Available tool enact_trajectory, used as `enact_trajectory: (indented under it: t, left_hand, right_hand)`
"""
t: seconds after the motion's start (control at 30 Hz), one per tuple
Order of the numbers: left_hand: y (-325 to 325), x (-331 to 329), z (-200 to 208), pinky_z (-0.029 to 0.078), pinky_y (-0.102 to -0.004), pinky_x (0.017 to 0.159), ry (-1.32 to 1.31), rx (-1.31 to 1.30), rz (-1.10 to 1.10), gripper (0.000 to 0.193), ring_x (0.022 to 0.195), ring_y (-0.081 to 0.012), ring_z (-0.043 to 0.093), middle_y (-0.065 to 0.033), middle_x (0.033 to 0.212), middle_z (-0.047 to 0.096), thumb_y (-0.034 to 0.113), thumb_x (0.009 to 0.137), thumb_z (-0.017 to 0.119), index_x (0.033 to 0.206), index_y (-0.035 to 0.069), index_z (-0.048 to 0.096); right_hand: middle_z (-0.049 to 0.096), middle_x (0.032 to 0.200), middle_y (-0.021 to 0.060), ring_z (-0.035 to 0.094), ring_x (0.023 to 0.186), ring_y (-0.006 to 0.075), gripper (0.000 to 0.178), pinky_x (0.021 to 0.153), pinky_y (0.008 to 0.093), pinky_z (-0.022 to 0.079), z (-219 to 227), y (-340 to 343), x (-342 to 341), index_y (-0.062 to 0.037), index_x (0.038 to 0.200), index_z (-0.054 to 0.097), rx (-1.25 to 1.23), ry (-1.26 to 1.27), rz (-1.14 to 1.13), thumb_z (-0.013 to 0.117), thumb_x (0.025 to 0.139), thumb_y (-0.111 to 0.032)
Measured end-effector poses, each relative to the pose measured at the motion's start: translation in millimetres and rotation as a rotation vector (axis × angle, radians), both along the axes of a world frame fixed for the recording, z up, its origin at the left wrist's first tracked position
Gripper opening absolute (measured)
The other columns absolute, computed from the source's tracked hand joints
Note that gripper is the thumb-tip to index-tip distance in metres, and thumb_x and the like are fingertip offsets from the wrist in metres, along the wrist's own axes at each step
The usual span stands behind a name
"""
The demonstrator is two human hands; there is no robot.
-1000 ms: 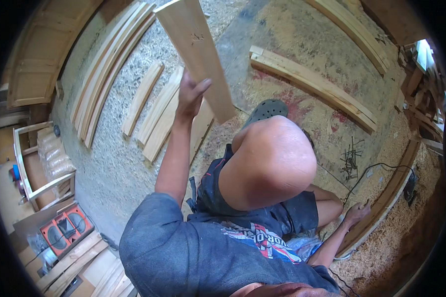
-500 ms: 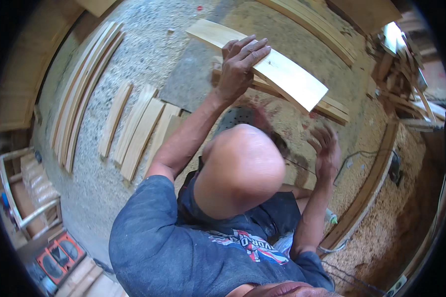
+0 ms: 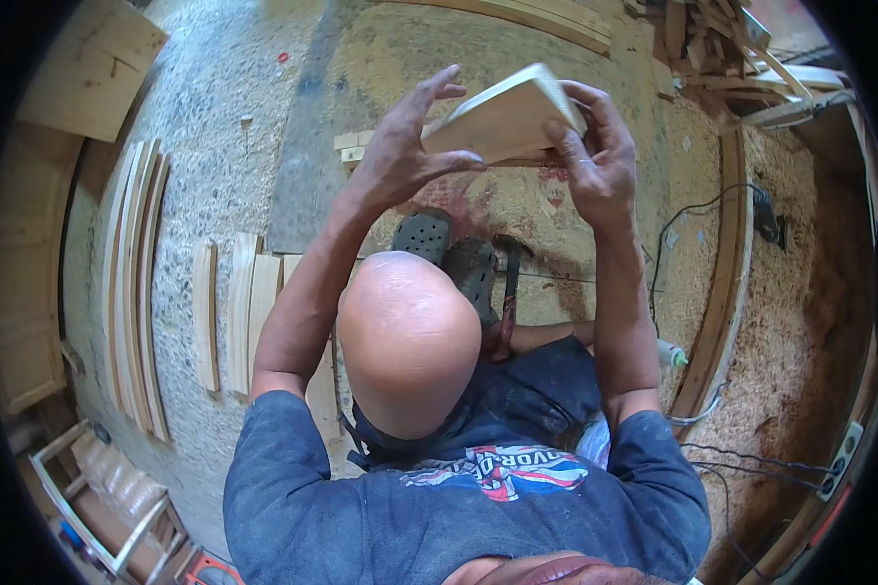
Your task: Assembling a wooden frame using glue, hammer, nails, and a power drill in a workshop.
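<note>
A pale wooden board [image 3: 512, 125] is held up in front of me, tilted, over the floor. My right hand [image 3: 600, 161] grips its right end, thumb on the near face and fingers round the far edge. My left hand [image 3: 405, 146] is at the board's other end, fingers spread and thumb stretched out alongside it; whether it touches the wood I cannot tell. Behind the board, the end of another wood piece [image 3: 351, 147] shows low on the floor. A hammer [image 3: 509, 292] with a dark head and reddish handle lies beside my shoe [image 3: 471, 268].
Long wood strips [image 3: 132, 292] and shorter boards [image 3: 242, 312] lie on the floor to the left. Scrap wood [image 3: 712, 44] is piled at the far right. A beam [image 3: 727, 263], a cable, a green-tipped bottle [image 3: 670, 353] and a power strip [image 3: 842, 461] are on the right.
The board has been turned and tilted upward. My right hand has come up from empty and taken its right end. My left hand has loosened from its top and spread its fingers.
</note>
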State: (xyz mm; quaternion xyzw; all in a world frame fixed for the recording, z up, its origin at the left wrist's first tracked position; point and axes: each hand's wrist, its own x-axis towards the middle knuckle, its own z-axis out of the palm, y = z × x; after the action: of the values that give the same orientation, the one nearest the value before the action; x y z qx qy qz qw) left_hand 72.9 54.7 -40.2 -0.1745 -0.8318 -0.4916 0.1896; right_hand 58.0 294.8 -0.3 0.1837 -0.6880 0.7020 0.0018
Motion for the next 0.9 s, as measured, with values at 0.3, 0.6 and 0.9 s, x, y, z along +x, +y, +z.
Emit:
enact_trajectory:
  t: [0.3,0.6,0.9]
  left_hand:
    - [-30,16,-37,0.051,-0.0396,0.105,-0.244,0.145,-0.492,0.043,0.118,-0.0245,0.067,-0.0105,0.116,0.075,0.010,0.072,0.088,0.113,0.008,0.075]
    - [-52,50,-67,0.044,-0.0448,0.113,-0.398,0.043,-0.555,0.037,0.129,-0.0300,0.060,-0.0101,0.125,0.072,0.019,0.078,0.083,0.112,0.008,0.075]
    - [-23,25,-30,0.059,-0.0317,0.090,-0.570,0.289,0.031,0.037,0.105,-0.0154,0.071,-0.0095,0.118,0.074,-0.003,0.081,0.085,0.116,0.001,0.074]
  right_hand:
    - [0.056,0.140,0.0209,0.060,0.126,0.0348,0.057,0.099,0.0445,0.056,-17,129,15,-0.0071,0.147,0.051,1.034,0.256,-0.147,0.072,0.094,-0.013]
    - [0.067,0.125,0.0215,0.066,0.118,0.0389,0.063,0.098,0.0523,0.055,-234,487,166,-0.0089,0.129,0.060,2.182,-0.669,0.102,0.086,0.076,-0.031]
    - [0.077,0.113,0.0156,0.074,0.106,0.0328,0.048,0.088,0.0482,0.061,-241,489,204,-0.0077,0.109,0.078,2.117,-0.896,-0.006,0.087,0.072,-0.037]
